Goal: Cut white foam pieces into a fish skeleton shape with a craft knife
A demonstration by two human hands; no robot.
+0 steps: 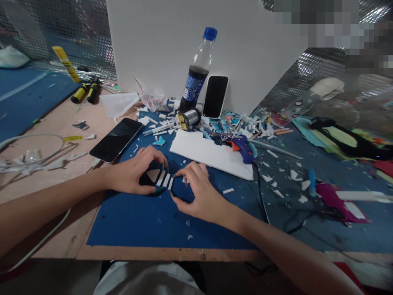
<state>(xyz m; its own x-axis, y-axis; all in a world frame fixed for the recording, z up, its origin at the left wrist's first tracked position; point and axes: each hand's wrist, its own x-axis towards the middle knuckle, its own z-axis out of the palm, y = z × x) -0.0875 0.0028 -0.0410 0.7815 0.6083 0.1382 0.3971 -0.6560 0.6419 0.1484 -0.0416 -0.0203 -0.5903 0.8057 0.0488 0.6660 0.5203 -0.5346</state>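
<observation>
My left hand [135, 174] curls around a small dark round piece [155, 180] that carries white foam strips, holding it down on the blue mat [138, 221]. My right hand [199, 192] rests just to the right of it, thumb and fingers pinched near the strips' edge, holding a tiny white bit [185, 180] that is hard to make out. Both hands meet at the middle of the mat.
A white foam slab [208, 153] and a blue glue gun [244, 148] with its black cord lie behind the hands. A cola bottle [198, 71], tape roll [187, 119] and two phones [116, 139] stand further back. White scraps litter the right side.
</observation>
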